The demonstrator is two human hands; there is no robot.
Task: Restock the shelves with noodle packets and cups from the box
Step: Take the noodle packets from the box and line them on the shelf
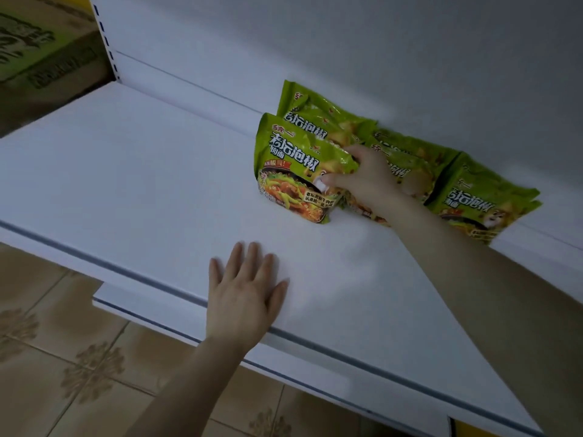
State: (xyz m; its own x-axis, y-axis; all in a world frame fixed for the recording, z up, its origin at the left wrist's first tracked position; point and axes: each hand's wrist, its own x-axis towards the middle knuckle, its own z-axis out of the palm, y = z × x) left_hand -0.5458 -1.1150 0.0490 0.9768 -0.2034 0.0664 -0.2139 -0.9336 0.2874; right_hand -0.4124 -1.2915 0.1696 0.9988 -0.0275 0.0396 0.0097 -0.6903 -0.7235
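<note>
Several green noodle packets lean in a row against the back wall of a white shelf (132,184). My right hand (366,181) grips the right edge of the front-left noodle packet (293,171), which stands upright on the shelf. Another packet (315,115) stands behind it, and more packets (482,200) lie to the right, partly hidden by my forearm. My left hand (246,294) rests flat on the shelf near its front edge, fingers spread, holding nothing.
A brown cardboard box (41,55) with green print sits at the upper left, beyond the shelf's perforated upright (105,39). Tiled floor (63,357) lies below the shelf's front edge. The left half of the shelf surface is bare white.
</note>
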